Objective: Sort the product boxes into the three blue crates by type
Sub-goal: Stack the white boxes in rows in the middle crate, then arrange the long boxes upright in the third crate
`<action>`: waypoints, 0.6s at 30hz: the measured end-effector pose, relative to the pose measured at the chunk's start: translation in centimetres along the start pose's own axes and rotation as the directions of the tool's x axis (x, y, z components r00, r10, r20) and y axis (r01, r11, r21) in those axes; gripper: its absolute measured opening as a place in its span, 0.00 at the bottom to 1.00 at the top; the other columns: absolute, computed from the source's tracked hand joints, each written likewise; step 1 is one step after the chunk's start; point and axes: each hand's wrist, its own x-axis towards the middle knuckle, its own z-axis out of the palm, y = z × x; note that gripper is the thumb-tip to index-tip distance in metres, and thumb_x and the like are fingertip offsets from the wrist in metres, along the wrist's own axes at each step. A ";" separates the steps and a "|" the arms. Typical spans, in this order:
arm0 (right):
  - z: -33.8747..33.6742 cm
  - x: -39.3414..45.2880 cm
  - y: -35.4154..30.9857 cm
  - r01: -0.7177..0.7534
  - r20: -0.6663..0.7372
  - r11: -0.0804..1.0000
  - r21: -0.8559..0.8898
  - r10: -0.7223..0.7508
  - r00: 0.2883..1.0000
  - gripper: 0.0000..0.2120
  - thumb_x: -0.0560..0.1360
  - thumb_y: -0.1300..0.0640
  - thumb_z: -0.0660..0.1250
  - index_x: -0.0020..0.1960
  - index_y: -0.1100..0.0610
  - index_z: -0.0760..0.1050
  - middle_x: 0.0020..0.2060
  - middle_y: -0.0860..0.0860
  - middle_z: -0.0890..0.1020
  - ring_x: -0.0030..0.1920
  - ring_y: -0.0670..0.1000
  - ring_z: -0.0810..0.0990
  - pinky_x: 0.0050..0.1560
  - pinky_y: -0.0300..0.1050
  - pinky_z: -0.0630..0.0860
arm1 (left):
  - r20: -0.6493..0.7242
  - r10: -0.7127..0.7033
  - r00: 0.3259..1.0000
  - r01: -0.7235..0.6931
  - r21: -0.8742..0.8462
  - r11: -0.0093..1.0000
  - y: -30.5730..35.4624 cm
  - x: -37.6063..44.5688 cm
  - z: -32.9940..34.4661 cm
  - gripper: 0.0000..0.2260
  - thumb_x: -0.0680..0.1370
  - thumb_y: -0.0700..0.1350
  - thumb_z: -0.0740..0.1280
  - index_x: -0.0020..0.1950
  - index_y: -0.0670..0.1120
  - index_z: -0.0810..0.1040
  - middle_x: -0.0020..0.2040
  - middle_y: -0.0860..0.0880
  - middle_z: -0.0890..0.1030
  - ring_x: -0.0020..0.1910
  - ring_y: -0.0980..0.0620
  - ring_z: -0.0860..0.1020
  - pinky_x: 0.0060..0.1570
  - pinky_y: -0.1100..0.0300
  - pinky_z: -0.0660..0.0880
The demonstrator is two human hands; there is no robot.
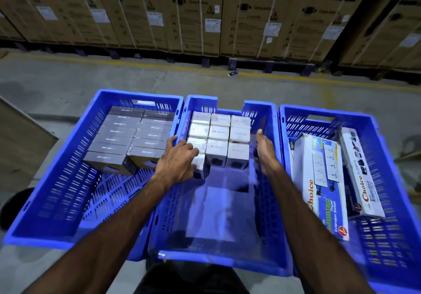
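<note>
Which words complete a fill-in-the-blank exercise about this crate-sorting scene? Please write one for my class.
1. The white cube boxes sit in the ____ crate.
2. The dark flat boxes fill the ____ crate.
3. The left hand grips a ____ box.
4. The right hand holds ____.

Missing words: middle; left; white; nothing

Three crates are set side by side on the floor [57, 84]: left crate [57, 180], middle crate [262, 202], right crate [387, 236], with cartons [189, 16] stacked behind.
</note>
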 end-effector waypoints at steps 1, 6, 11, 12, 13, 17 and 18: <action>-0.2 -1.0 0.0 0.029 0.024 0.999 0.018 -0.029 0.999 0.21 0.84 0.37 0.53 0.58 0.49 0.78 0.54 0.49 0.83 0.55 0.53 0.81 0.56 0.53 0.80 | -0.012 0.003 1.000 -0.003 -0.005 1.000 0.0 0.1 0.0 0.16 0.75 0.56 0.71 0.59 0.51 0.80 0.54 0.51 0.83 0.60 0.48 0.77 0.74 0.42 0.58; -2.1 -7.6 -0.1 0.070 0.052 0.991 0.110 -0.076 0.996 0.12 0.85 0.44 0.59 0.60 0.49 0.75 0.55 0.49 0.79 0.56 0.52 0.76 0.54 0.50 0.74 | -0.173 0.021 0.985 -0.031 -0.057 0.998 0.6 -0.7 -0.4 0.14 0.75 0.57 0.71 0.54 0.49 0.83 0.48 0.50 0.84 0.53 0.46 0.79 0.68 0.41 0.63; -4.1 -15.3 0.6 0.104 -0.028 0.980 0.170 -0.101 0.994 0.11 0.85 0.52 0.62 0.60 0.57 0.78 0.53 0.54 0.85 0.48 0.51 0.82 0.46 0.44 0.79 | -0.329 -0.006 0.944 -0.149 -0.444 0.884 5.5 -3.5 -0.6 0.08 0.75 0.50 0.70 0.49 0.47 0.82 0.45 0.49 0.83 0.47 0.43 0.79 0.50 0.47 0.74; -4.4 -16.9 1.1 0.122 -0.069 0.977 0.175 -0.112 0.991 0.10 0.85 0.54 0.62 0.59 0.58 0.78 0.50 0.54 0.85 0.46 0.51 0.82 0.42 0.40 0.78 | -0.313 0.009 0.950 -0.183 -0.531 0.827 6.7 -4.3 -0.7 0.08 0.76 0.50 0.70 0.49 0.47 0.82 0.45 0.49 0.83 0.47 0.44 0.78 0.49 0.49 0.74; -4.9 -18.4 1.6 0.147 -0.124 0.976 0.160 -0.128 0.984 0.10 0.85 0.55 0.63 0.58 0.59 0.79 0.48 0.53 0.86 0.44 0.51 0.83 0.39 0.38 0.78 | -0.296 0.032 0.955 -0.212 -0.598 0.773 7.9 -5.2 -0.7 0.07 0.77 0.49 0.70 0.50 0.46 0.82 0.46 0.49 0.83 0.47 0.45 0.78 0.49 0.50 0.75; -7.0 -23.6 4.9 0.213 -0.283 0.976 0.041 -0.193 0.940 0.06 0.84 0.59 0.65 0.54 0.57 0.81 0.46 0.55 0.88 0.45 0.52 0.86 0.44 0.42 0.79 | -0.209 0.077 0.975 -0.215 -0.786 0.579 12.1 -9.0 -0.7 0.07 0.76 0.47 0.74 0.53 0.48 0.84 0.45 0.52 0.85 0.44 0.52 0.82 0.49 0.53 0.79; -7.4 -24.9 5.7 0.205 -0.301 0.979 0.016 -0.191 0.934 0.06 0.84 0.59 0.65 0.54 0.57 0.81 0.46 0.55 0.88 0.45 0.52 0.86 0.44 0.43 0.80 | -0.194 0.101 0.976 -0.217 -0.813 0.540 13.0 -9.9 -0.7 0.08 0.76 0.48 0.74 0.53 0.48 0.84 0.44 0.53 0.85 0.43 0.53 0.82 0.48 0.54 0.79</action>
